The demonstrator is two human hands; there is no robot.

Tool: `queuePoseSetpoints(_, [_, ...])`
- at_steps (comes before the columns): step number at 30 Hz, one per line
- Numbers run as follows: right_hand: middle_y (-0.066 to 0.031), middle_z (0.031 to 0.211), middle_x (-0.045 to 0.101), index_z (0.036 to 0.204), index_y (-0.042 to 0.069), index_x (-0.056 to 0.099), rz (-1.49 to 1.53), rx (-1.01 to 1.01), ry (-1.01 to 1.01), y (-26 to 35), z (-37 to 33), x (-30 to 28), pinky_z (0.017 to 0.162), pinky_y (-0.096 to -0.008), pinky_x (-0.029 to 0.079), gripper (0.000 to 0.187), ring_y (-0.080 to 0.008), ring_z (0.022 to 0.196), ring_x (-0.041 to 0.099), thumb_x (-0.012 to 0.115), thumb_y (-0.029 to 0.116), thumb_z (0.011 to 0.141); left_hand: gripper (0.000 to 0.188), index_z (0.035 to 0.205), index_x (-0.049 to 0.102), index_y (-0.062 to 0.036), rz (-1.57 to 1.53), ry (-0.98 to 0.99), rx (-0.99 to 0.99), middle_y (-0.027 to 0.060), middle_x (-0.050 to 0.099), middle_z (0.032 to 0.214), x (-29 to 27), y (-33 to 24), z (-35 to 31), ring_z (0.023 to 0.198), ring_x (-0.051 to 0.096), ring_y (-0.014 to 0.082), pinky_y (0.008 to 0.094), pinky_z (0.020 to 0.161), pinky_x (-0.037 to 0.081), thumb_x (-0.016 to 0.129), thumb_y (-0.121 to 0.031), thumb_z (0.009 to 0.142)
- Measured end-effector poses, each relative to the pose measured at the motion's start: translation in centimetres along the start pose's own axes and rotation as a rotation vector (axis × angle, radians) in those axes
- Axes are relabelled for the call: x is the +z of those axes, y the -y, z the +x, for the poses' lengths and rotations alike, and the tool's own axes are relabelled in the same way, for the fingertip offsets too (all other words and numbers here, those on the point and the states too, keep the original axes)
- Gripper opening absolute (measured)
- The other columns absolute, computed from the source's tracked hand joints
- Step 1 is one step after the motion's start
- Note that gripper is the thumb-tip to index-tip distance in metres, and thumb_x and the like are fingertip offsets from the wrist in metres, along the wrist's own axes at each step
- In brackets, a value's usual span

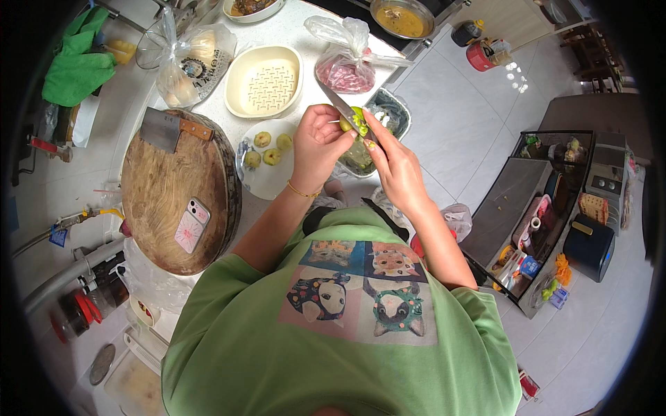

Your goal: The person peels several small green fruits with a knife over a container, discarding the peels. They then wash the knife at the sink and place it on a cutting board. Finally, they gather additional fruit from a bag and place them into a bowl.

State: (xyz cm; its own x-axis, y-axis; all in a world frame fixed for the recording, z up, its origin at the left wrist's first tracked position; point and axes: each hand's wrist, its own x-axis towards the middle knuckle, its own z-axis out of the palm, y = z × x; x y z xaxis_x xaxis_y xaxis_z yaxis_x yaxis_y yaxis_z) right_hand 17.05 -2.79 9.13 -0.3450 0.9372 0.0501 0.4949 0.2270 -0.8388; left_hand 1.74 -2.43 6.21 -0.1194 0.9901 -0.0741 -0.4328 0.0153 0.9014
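My left hand [318, 139] is closed around a small round green fruit [358, 119]. In my right hand [397, 168] is a knife [338, 102], its blade pointing up and left and lying against the fruit; the handle is mostly hidden by my fingers. Below the two hands, at the counter's edge, is a lined waste bin [356, 161] with a dark rim. Left of my left wrist, a white plate [269, 186] carries several pale, peeled round pieces [272, 157].
On the left stands a thick round chopping board [161, 215] bearing a cleaver [161, 129] and a phone [191, 226]. Behind the plate are a cream basket [263, 82], a bag of meat [345, 73] and a knotted plastic bag [198, 66]. A pan [402, 18] sits far right.
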Motion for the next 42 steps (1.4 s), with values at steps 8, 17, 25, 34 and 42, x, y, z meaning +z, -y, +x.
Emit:
queuePoseSetpoints(8, [-0.0168,0.116,0.058,0.134,0.019,0.044,-0.132,0.115,0.077,-0.1,-0.1,-0.7,0.083,-0.0396,0.047,0.041,-0.0341,0.101,0.058,0.048,0.018,0.093,0.037,0.107,0.042,0.0018,-0.053,0.023,-0.091,0.0117,0.058,0.101,-0.3,-0.4,0.1,0.092,0.059,0.0136,0.0242,0.079,0.05,0.059,0.012,0.076])
queuePoseSetpoints(17, [-0.0182,0.122,0.056,0.132,0.009,0.046,0.306,0.152,-0.016,-1.0,0.1,-0.2,0.094,-0.0334,0.041,0.038,-0.0299,0.113,0.054,0.046,0.016,0.095,0.039,0.117,0.042,-0.0029,-0.1,0.216,-0.237,0.0128,0.056,0.111,-1.7,-0.9,0.7,0.104,0.055,0.0175,0.0308,0.09,0.047,0.057,0.007,0.082])
queuePoseSetpoints(25, [-0.0168,0.129,0.052,0.133,0.005,0.044,0.455,0.251,-0.023,-1.7,0.3,0.0,0.1,-0.03,0.034,0.039,-0.0198,0.12,0.048,0.044,0.015,0.096,0.04,0.118,0.042,-0.0025,-0.124,0.321,-0.238,0.0116,0.055,0.114,-2.2,-0.6,0.9,0.105,0.055,0.0167,0.0299,0.091,0.046,0.055,0.009,0.082])
queuePoseSetpoints(34, [0.0034,0.07,0.042,0.138,0.008,0.038,0.686,0.413,0.017,-3.0,0.1,0.7,0.052,-0.0185,0.03,0.042,-0.0043,0.058,0.036,0.04,0.024,0.099,0.037,0.118,0.039,-0.0033,-0.403,0.281,-0.314,0.0147,0.052,0.118,-1.7,-0.1,0.8,0.11,0.054,0.0231,0.0292,0.093,0.045,0.052,0.006,0.085])
queuePoseSetpoints(42, [0.0021,0.072,0.043,0.139,0.01,0.037,0.668,0.358,-0.024,-1.3,-0.5,0.4,0.057,-0.02,0.035,0.043,-0.0068,0.063,0.04,0.041,0.022,0.098,0.026,0.11,0.041,-0.0036,-0.325,0.031,-0.256,0.0145,0.055,0.11,-0.8,-0.4,1.1,0.101,0.058,0.021,0.032,0.092,0.047,0.053,0.002,0.088])
